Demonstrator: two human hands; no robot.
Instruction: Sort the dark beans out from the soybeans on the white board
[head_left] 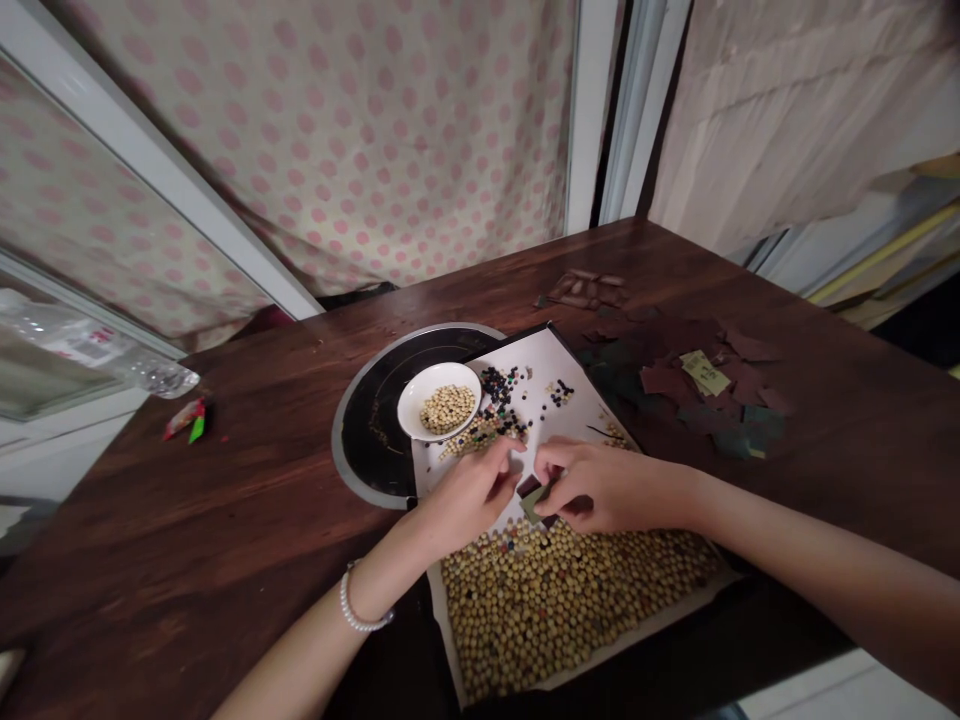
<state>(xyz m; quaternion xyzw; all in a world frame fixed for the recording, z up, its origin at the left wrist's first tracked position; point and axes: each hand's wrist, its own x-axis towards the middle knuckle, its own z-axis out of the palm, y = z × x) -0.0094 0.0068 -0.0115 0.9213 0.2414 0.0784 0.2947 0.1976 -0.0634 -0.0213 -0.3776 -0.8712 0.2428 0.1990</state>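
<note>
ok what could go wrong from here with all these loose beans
The loose tan soybeans lie right under the left hand and right hand, so a slipped green paper scrap could scatter them. The white ceramic bowl of soybeans sits at the corner of the white paper sheet, and a knock might tip it.

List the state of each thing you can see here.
Left hand, curled over the tray.
Right hand, pinching a green scrap.
White bowl, holding pale beans.
Tray, paper-lined, with beans heaped at the near end.
Plastic bottle, lying on its side.
Dark scraps, scattered on the table.
</note>
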